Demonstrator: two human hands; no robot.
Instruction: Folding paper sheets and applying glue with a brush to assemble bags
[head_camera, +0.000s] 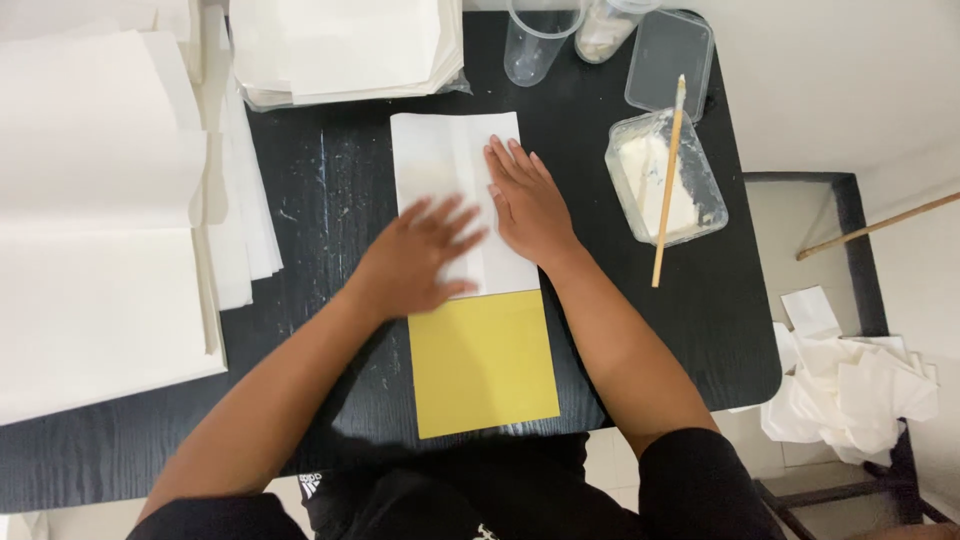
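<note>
A big pile of white sheets is seen at the far left of the black surface. One more stack of white paper is seen at the top.

In the middle, one white folded paper is laid flat, touching the top of one yellow sheet that sits nearer the person. The white paper is pressed down by two hands. The left hand is spread open and flat, and it looks blurry. The right hand is also open and flat, with its fingers on the fold. Nothing is gripped by either hand.

The paper is judged to be very light, thin and bendy. It could slide on the smooth surface and crease or tear easily. It is best picked up by an edge or a corner.

To the right, two clear cups, one clear lid and one tub of white paste are seen. One wooden stick is rested across the tub. At the far right, crumpled white paper is heaped.
</note>
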